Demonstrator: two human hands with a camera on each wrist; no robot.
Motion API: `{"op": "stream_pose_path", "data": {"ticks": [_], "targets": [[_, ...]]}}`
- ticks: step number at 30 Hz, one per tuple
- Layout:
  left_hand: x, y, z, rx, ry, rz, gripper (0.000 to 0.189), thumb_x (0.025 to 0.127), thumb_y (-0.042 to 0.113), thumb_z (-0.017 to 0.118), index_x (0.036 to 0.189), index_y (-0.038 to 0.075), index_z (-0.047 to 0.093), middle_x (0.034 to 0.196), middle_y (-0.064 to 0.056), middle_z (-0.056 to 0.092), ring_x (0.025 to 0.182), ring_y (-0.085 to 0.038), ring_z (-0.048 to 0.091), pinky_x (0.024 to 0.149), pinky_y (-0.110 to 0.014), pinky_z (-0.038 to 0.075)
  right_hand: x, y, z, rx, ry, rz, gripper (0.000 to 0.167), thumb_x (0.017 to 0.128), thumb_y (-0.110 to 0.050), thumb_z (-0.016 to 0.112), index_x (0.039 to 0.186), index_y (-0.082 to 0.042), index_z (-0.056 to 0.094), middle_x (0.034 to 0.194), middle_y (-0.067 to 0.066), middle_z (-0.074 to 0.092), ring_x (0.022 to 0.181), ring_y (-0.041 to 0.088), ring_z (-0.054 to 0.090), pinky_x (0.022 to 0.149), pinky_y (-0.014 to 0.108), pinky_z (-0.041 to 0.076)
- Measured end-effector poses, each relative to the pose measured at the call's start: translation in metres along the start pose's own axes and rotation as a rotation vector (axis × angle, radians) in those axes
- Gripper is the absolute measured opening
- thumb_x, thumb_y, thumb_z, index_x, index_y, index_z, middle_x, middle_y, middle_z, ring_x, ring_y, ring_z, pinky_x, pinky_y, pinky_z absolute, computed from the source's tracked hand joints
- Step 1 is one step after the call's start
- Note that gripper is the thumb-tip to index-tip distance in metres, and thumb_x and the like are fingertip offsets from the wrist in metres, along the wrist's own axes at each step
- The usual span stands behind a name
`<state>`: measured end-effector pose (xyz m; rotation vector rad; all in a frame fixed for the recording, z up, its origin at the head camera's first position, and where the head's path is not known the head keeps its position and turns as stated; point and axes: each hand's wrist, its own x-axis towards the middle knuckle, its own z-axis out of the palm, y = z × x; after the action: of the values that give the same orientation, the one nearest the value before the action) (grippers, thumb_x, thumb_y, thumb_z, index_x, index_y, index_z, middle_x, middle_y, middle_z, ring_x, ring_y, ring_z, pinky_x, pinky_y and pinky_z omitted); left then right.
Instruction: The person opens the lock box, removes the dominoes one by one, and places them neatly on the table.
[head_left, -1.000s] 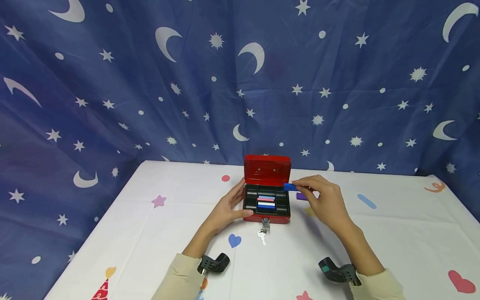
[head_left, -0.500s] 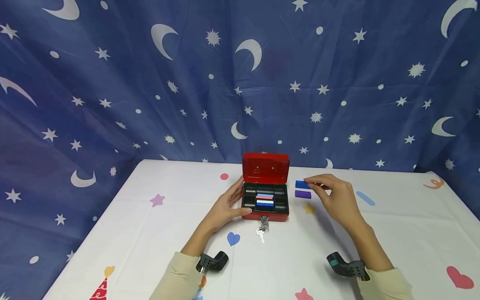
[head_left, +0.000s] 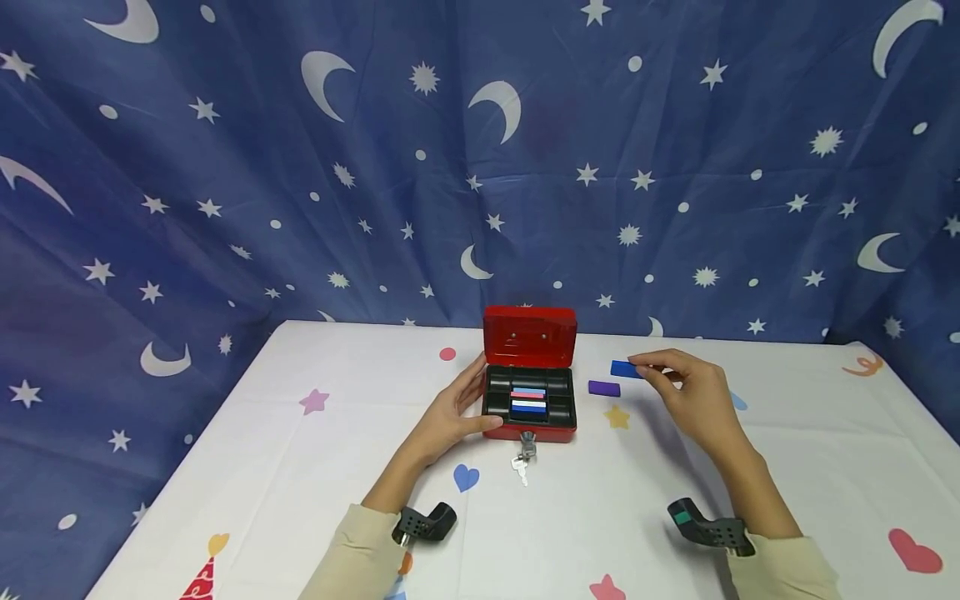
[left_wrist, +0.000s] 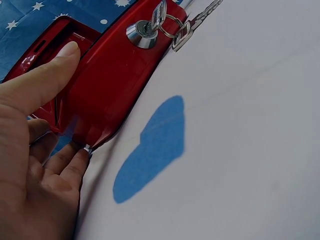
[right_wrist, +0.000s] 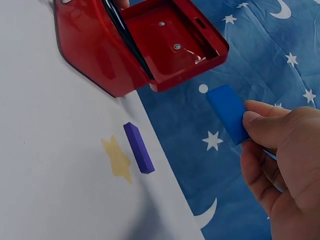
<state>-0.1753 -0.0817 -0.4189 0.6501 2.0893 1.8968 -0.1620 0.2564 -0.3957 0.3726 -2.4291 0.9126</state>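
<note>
A small red cash box [head_left: 551, 434] stands on the table with its lid raised and a black tray inside. Several flat blocks [head_left: 529, 405] in light blue, pink, white and blue lie in the tray's middle section. My left hand [head_left: 452, 414] holds the box at its left side, thumb over the front left corner and fingers along the wall. Between thumb and fingers, my right hand [head_left: 690, 396] pinches a flat blue block [right_wrist: 227, 112] in the air right of the box. Below it a purple block [right_wrist: 139, 148] lies on the table.
Keys [head_left: 521, 468] hang from the lock [left_wrist: 142, 34] on the box front. The white tablecloth [head_left: 337, 450] carries printed hearts and stars. A blue curtain [head_left: 390, 192] with moons and stars hangs right behind the table.
My right hand has carried the blue block to the right, away from the open box and past the purple block. My left hand stays at the box.
</note>
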Motion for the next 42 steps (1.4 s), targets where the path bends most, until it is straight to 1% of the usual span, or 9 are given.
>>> {"op": "stream_pose_path", "data": {"ticks": [12,20,24,28,30,32,35,37,42], "targets": [[0.000,0.000,0.001,0.006,0.009,-0.003,0.089,0.081,0.001,0.073,0.152,0.005,0.019,0.155,-0.013,0.025,0.139,-0.030,0.028,0.112,-0.041,0.025,-0.004,0.012,-0.008,-0.011,-0.017,0.099,0.017,0.090,-0.008,0.067,0.105,-0.012,0.074,0.100,0.007,0.071,0.091,0.023,0.062,0.072,0.017,0.045],[0.000,0.000,0.000,0.012,0.003,-0.010,0.089,0.081,0.001,0.072,0.152,0.005,0.019,0.155,-0.012,0.023,0.139,-0.030,0.028,0.112,-0.041,0.025,-0.007,0.020,-0.015,-0.021,-0.028,0.176,0.018,0.092,-0.015,0.065,0.107,-0.011,0.073,0.102,0.010,0.070,0.095,0.029,0.062,0.073,0.021,0.045],[0.000,0.001,0.001,0.012,0.005,-0.012,0.089,0.081,0.001,0.073,0.152,0.005,0.019,0.156,-0.012,0.022,0.140,-0.029,0.027,0.113,-0.041,0.025,-0.009,0.023,-0.016,-0.017,-0.049,0.190,0.018,0.092,-0.017,0.065,0.108,-0.010,0.073,0.101,0.011,0.070,0.095,0.030,0.061,0.072,0.019,0.045],[0.000,0.001,0.001,0.014,0.013,-0.016,0.089,0.081,0.001,0.073,0.152,0.006,0.020,0.156,-0.011,0.023,0.140,-0.029,0.027,0.112,-0.040,0.025,-0.011,0.029,-0.011,-0.020,-0.073,0.192,0.016,0.092,-0.013,0.065,0.105,-0.010,0.074,0.099,0.011,0.071,0.089,0.029,0.064,0.066,0.014,0.046],[-0.001,0.001,0.001,0.013,0.014,-0.015,0.089,0.081,0.001,0.073,0.152,0.006,0.020,0.155,-0.012,0.023,0.140,-0.030,0.027,0.112,-0.041,0.025,-0.012,0.033,-0.008,-0.029,-0.084,0.200,0.015,0.091,-0.011,0.065,0.104,-0.010,0.074,0.098,0.011,0.071,0.088,0.029,0.064,0.065,0.018,0.050],[0.000,0.001,0.001,0.006,0.012,-0.011,0.089,0.081,0.000,0.072,0.152,0.005,0.019,0.155,-0.013,0.023,0.140,-0.031,0.027,0.112,-0.041,0.024,-0.014,0.036,-0.005,-0.037,-0.095,0.213,0.015,0.091,-0.010,0.065,0.104,-0.009,0.074,0.098,0.012,0.071,0.089,0.030,0.064,0.068,0.027,0.054],[0.000,0.001,0.001,0.000,0.008,-0.009,0.089,0.081,0.000,0.072,0.152,0.004,0.019,0.155,-0.014,0.024,0.139,-0.031,0.027,0.112,-0.042,0.024,-0.016,0.040,-0.001,-0.045,-0.109,0.226,0.015,0.092,-0.009,0.064,0.104,-0.008,0.074,0.100,0.013,0.071,0.094,0.032,0.063,0.073,0.042,0.055],[0.000,0.001,0.001,0.001,0.008,-0.010,0.089,0.081,0.000,0.072,0.152,0.004,0.019,0.155,-0.014,0.024,0.140,-0.031,0.027,0.112,-0.042,0.024,-0.017,0.042,0.001,-0.044,-0.119,0.230,0.016,0.091,-0.008,0.064,0.104,-0.007,0.074,0.100,0.014,0.070,0.096,0.032,0.062,0.074,0.042,0.054],[0.000,0.001,0.001,0.004,0.009,-0.008,0.089,0.081,0.001,0.072,0.152,0.004,0.019,0.154,-0.015,0.025,0.139,-0.031,0.028,0.112,-0.042,0.024,-0.020,0.047,0.007,-0.044,-0.125,0.222,0.016,0.090,-0.005,0.065,0.102,-0.008,0.074,0.101,0.014,0.070,0.094,0.030,0.063,0.070,0.033,0.052]]}}
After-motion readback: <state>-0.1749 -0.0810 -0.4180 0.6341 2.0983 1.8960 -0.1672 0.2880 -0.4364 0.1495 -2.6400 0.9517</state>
